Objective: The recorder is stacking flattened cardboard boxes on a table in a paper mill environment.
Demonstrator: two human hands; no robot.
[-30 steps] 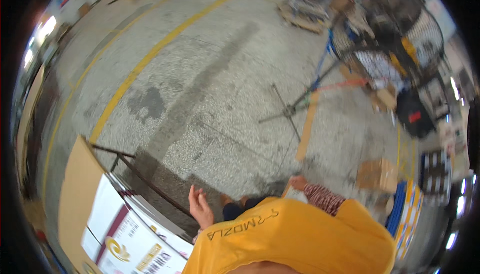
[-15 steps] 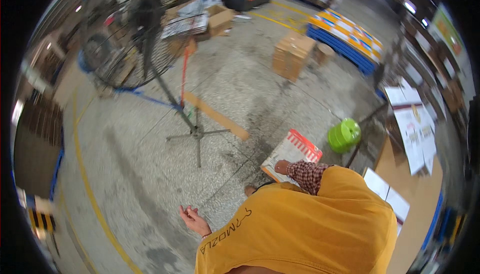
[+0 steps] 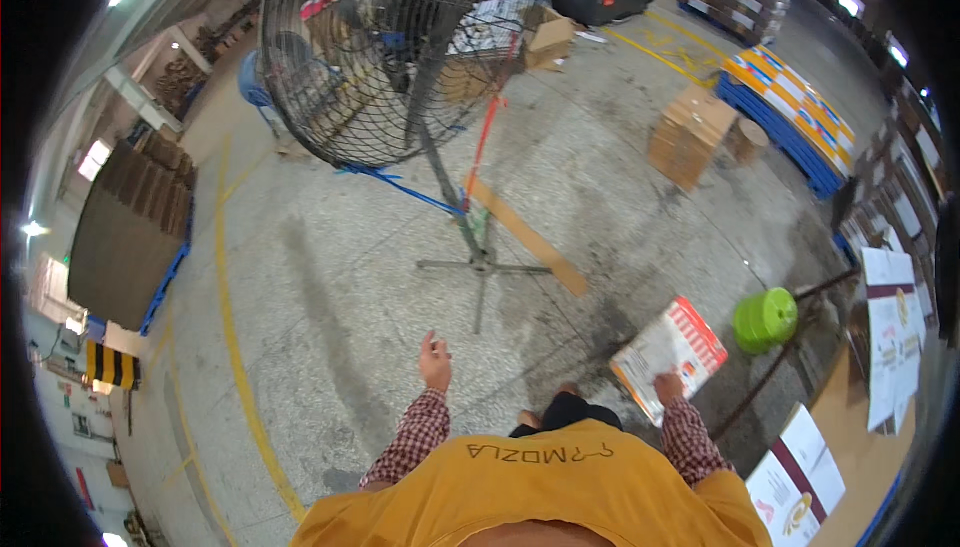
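Note:
My left hand [image 3: 435, 363] hangs out in front of me above the concrete floor, its fingers loosely apart and holding nothing. My right hand [image 3: 668, 386] has its fingers bent in. It overlaps the near edge of a flat white package [image 3: 655, 352] with a red striped end and an orange side. Whether the hand touches that package, or has anything small in the fingers, cannot be made out. Just right of the package is a bright green plastic bucket-like stool [image 3: 765, 320]. Both my forearms are in checked sleeves, over an orange apron [image 3: 540, 482].
A large caged fan [image 3: 400, 57] on a cross-shaped stand [image 3: 482, 267] rises ahead. Beside it lies a cardboard strip [image 3: 535, 247]. Farther off are a brown carton [image 3: 690, 137] and a loaded blue pallet [image 3: 780, 132]. Printed white cartons [image 3: 795, 482] lie on a table at right; flat cardboard [image 3: 130, 232] is stacked left.
My view has turned left, so the fan, package and green stool appear farther right. My left hand now reaches farther forward. My right hand has shifted right across the package.

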